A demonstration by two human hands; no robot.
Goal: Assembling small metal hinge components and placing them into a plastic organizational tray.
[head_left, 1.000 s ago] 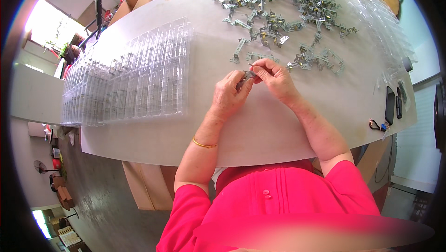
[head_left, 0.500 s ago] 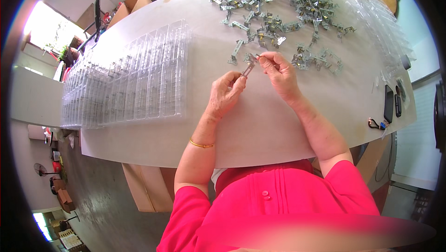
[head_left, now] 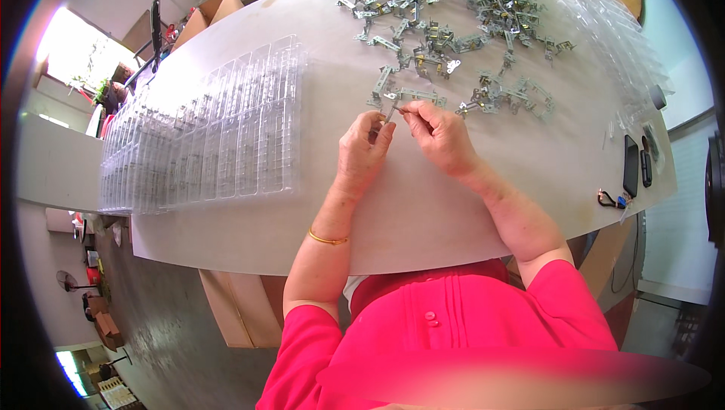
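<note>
Head view gives us, as largest thing, the pale table (head_left: 423, 214), w/ its curved near edge in front of the red shirt (head_left: 453, 312) of the person. On table's left side we see a wide block of clear plastic trays (head_left: 264, 134), divided in long narrow cells, w/ metal pcs inside many of them. At far side, centre to right, lies a loose heap of metal brackets (head_left: 502, 10), grey w/ some brass-coloured bits; a smaller group (head_left: 517, 97) of same kind lies nearer, just beyond the R hand. On far R edge we find more clear trays (head_left: 623, 47), nested one in other, and under the near edge, on L, a cardboard box (head_left: 234, 304). Then come the hands, both above the table, near each other, approx. in middle: left hand (head_left: 361, 152) has thumb and fingers closed on a metal part (head_left: 391, 110), which stands tilted up from the grip, just this side of the smaller brackets; right hand (head_left: 444, 138) has thumb and forefinger pinched at upper end of it, on a small dark bit (head_left: 401, 110). We cannot tell if this bit is separate or belongs to the part. Smaller things: a black phone (head_left: 631, 164) flat near R edge w/ a slim black case (head_left: 646, 168) beside, and a thin gold-coloured bracelet (head_left: 328, 240) on L forearm.
</note>
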